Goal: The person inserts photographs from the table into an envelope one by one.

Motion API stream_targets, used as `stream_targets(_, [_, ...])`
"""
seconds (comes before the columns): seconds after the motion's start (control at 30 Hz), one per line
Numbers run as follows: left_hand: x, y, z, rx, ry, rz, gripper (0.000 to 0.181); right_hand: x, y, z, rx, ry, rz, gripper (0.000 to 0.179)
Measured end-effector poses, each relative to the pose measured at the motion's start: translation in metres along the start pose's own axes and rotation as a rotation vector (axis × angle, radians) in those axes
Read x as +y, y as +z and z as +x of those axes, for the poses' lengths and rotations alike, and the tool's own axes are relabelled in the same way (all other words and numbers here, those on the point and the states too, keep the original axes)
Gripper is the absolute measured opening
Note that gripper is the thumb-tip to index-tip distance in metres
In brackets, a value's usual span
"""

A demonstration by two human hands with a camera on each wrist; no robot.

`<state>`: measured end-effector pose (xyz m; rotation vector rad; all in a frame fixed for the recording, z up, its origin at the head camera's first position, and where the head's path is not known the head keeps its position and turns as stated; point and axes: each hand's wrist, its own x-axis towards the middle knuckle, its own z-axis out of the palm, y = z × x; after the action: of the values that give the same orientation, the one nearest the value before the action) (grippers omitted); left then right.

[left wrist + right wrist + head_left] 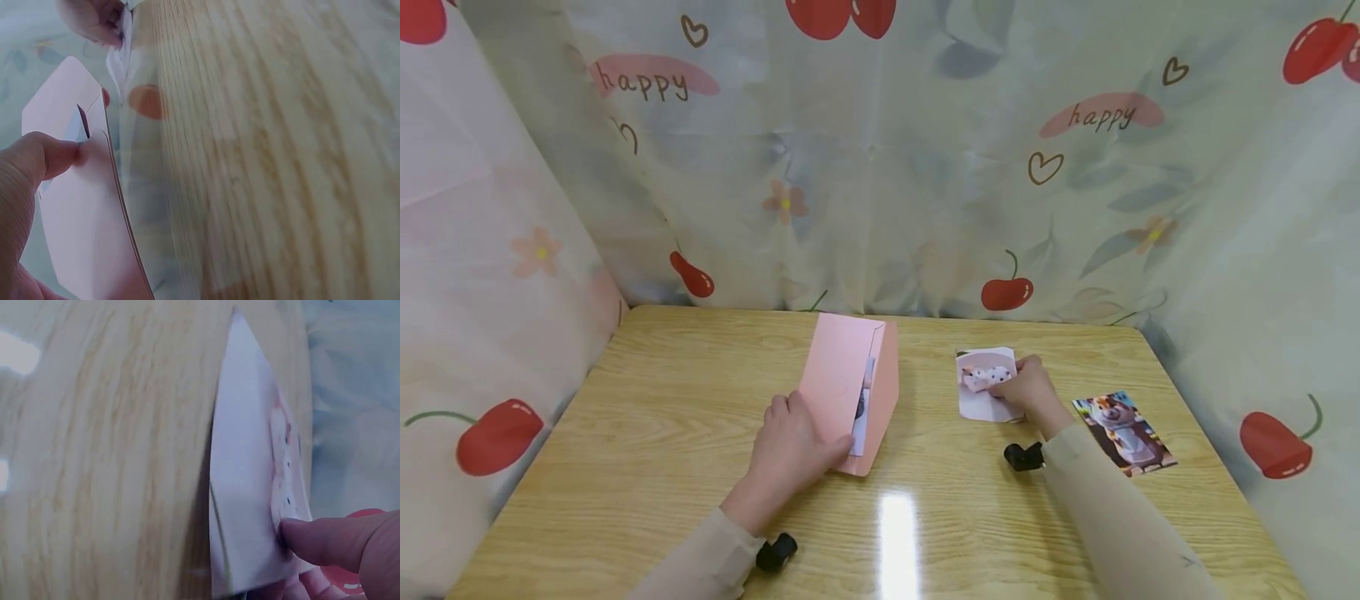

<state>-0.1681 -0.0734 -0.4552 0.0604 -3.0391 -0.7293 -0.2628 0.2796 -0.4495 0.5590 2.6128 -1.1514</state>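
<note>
My left hand point(790, 446) grips a pink envelope point(835, 362), thumb on its face, tilted up over the table with its flap lifted on the right side. Part of a printed card point(858, 442) shows in the envelope's opening. Between thumb and fingers, my right hand point(1032, 390) pinches a pale photo card point(981, 407) picturing small white spotted animals. The right wrist view shows this card point(247, 456) raised at an angle from the wood, thumb on the picture side. The left wrist view has the envelope point(81, 212) close up, with the left thumb beside its opening.
A colourful picture card point(1126, 433) of a cartoon animal lies on the table to the right, beside the right forearm. The wooden table point(685, 392) meets a printed curtain point(880, 208) at its back. Black wrist-worn devices hang by both cuffs.
</note>
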Motion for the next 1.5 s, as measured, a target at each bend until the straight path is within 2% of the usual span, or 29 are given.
stream_targets(0.1, [-0.001, 0.0, 0.0, -0.003, -0.005, -0.001, 0.093, 0.001, -0.002, 0.0, -0.024, -0.027, 0.027, 0.043])
stream_targets(0.17, [-0.001, -0.001, -0.001, -0.002, -0.01, -0.003, 0.093, 0.0, -0.004, -0.001, -0.034, -0.043, 0.04, 0.037])
stream_targets(0.43, [-0.004, 0.001, 0.0, 0.01, -0.014, 0.005, 0.093, -0.02, -0.01, -0.016, -0.106, -0.138, 0.209, 0.045])
stream_targets(0.7, [-0.004, 0.001, -0.001, 0.011, -0.023, 0.019, 0.094, -0.042, -0.013, -0.03, -0.04, -0.267, 0.323, 0.044])
stream_targets(1.0, [-0.005, 0.002, -0.001, 0.016, -0.014, 0.024, 0.093, -0.059, -0.009, -0.047, -0.002, -0.322, 0.389, 0.04])
stream_targets(1.27, [-0.004, 0.002, -0.001, 0.014, -0.009, 0.029, 0.092, -0.075, 0.005, -0.062, -0.022, -0.406, 0.477, 0.036])
stream_targets(1.5, [-0.006, 0.003, 0.0, 0.028, 0.002, 0.039, 0.092, -0.077, 0.005, -0.065, 0.111, -0.447, 0.525, 0.034])
